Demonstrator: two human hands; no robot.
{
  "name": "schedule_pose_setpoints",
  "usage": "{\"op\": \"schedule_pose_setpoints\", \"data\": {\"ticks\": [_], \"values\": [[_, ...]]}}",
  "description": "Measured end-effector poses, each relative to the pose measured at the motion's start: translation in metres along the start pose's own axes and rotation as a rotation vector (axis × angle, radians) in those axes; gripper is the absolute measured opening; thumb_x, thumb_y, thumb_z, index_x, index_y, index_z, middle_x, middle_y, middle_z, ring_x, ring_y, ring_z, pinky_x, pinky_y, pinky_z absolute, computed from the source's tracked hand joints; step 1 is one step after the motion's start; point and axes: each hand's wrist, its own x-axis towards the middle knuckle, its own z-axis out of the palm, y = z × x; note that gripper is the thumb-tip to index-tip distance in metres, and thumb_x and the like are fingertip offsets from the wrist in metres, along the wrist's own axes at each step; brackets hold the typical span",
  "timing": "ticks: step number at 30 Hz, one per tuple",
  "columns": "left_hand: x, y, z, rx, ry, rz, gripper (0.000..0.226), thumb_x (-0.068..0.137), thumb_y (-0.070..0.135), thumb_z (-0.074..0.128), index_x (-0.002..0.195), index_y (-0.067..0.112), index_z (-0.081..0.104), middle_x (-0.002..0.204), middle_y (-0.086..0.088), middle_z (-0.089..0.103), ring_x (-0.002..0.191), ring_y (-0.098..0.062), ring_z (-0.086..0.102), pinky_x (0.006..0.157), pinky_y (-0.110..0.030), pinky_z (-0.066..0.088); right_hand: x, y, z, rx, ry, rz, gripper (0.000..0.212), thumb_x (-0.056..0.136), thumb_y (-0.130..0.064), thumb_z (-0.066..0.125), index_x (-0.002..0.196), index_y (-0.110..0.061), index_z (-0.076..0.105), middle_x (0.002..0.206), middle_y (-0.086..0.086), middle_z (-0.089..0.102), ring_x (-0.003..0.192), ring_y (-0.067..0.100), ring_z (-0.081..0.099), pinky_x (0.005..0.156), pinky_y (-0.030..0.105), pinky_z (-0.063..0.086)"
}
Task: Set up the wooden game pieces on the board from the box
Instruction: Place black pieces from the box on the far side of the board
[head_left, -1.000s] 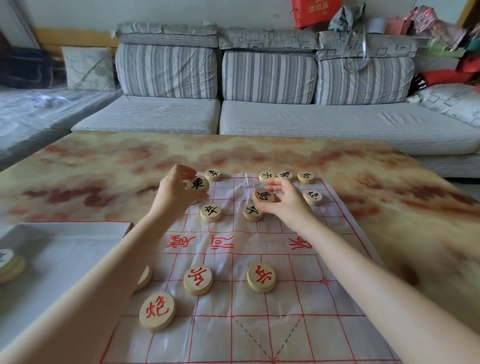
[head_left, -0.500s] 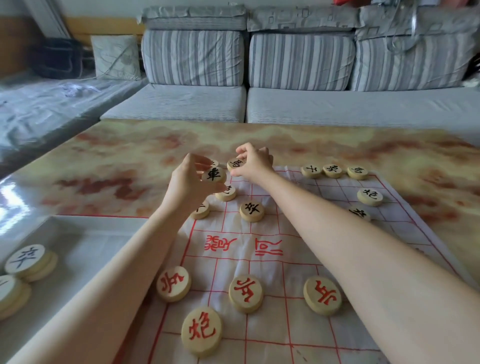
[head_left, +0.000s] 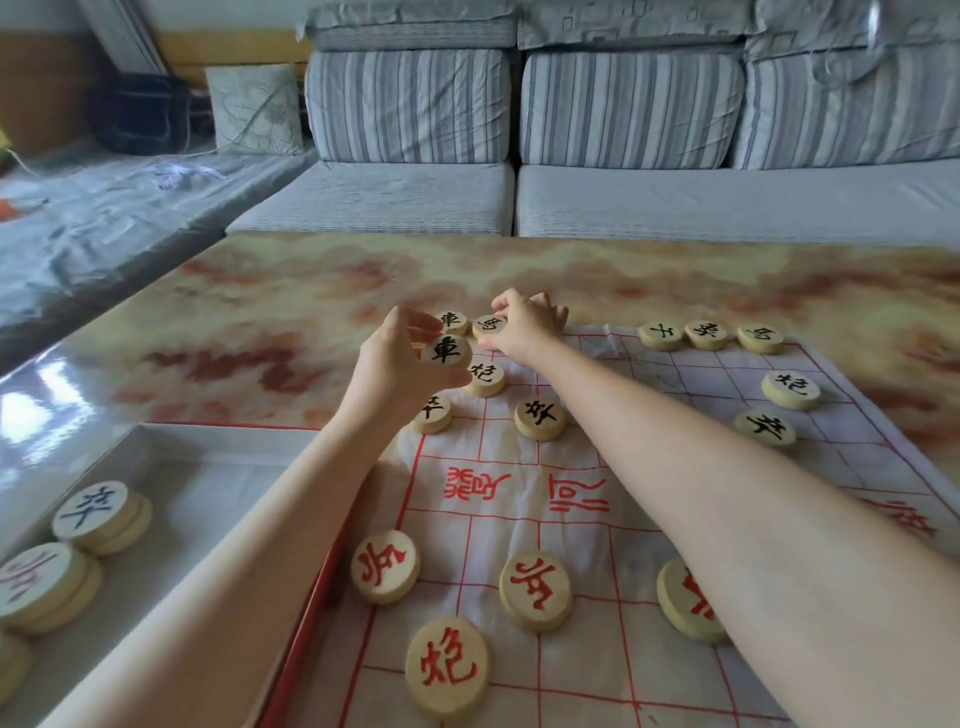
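Round wooden discs (head_left: 98, 512) are stacked in white box (head_left: 208, 467) at 9 o'clock. One lettered disc (head_left: 445, 352) is pinched in left hand (head_left: 395, 364), another disc (head_left: 491, 326) in right hand (head_left: 524, 322), at wrinkled board's (head_left: 613, 670) 11 o'clock.

Both bare forearms stretch forward, the right angled across toward the left. The left hand (head_left: 397, 364), lifted, pinches 1 raised disc (head_left: 445, 351) between thumb and curled fingers. The right hand (head_left: 527, 325) pinches 1 low disc (head_left: 490, 326) at the far-left corner of the board (head_left: 675, 395).

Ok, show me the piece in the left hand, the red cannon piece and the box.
held piece (head_left: 447, 351), head view, its black-marked face.
red cannon piece (head_left: 448, 665), head view, middle of its top.
box (head_left: 218, 493), head view, bare floor.
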Motion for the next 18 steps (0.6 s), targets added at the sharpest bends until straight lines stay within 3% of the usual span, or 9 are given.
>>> {"op": "schedule_pose_setpoints", "data": {"ticks": [5, 11, 18], "values": [[-0.004, 0.001, 0.002, -0.008, -0.013, -0.007, 0.055, 0.061, 0.016, 0.084, 0.107, 0.015, 0.054, 0.104, 0.006, 0.059, 0.093, -0.012, 0.055, 0.065, -0.008, 0.037, -0.015, -0.006, -0.019, 0.071, -0.005, -0.024, 0.062, 0.075, -0.037, 0.071, 0.130, -0.025, 0.046, 0.131, 0.010, 0.044, 0.128, 0.026, 0.031, 0.101, 0.031, 0.022], [-0.008, 0.021, 0.013, -0.015, -0.031, 0.014, 0.056, 0.061, 0.017, 0.084, 0.109, 0.015, 0.055, 0.105, 0.005, 0.059, 0.094, -0.012, 0.055, 0.079, -0.022, 0.039, -0.065, 0.013, -0.063, 0.225, 0.007, -0.076, 0.040, 0.085, -0.025, 0.059, 0.125, -0.024, 0.055, 0.132, 0.011, 0.043, 0.129, 0.024, 0.031, 0.104, 0.027, 0.023], [-0.012, 0.078, 0.070, -0.043, -0.127, 0.095, 0.055, 0.062, 0.013, 0.083, 0.109, 0.013, 0.056, 0.102, 0.004, 0.060, 0.091, -0.012, 0.053, 0.077, -0.020, 0.036, -0.110, 0.094, -0.118, 0.266, 0.118, 0.060, 0.026, 0.080, -0.013, 0.060, 0.103, -0.024, 0.068, 0.102, -0.003, 0.060, 0.119, 0.022, 0.046, 0.104, 0.037, 0.035]]}}
